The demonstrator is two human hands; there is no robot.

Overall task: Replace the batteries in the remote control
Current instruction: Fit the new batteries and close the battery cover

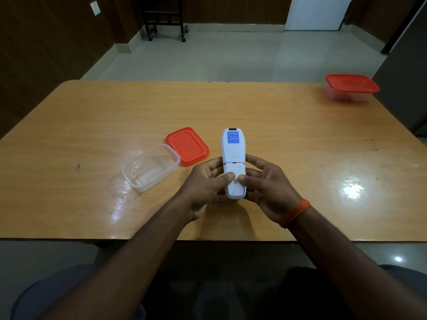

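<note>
Both hands, left hand [203,185] and right hand [265,183], hold the remote [233,158] face-down above the surface [277,125], fingers curled round it, thumbs pressing its cover [234,181]; a slipping thumb could drop it

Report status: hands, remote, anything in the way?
Left hand and right hand both hold the remote, back up, thumbs on its battery cover. Cover still on. Nothing in the way.
</note>
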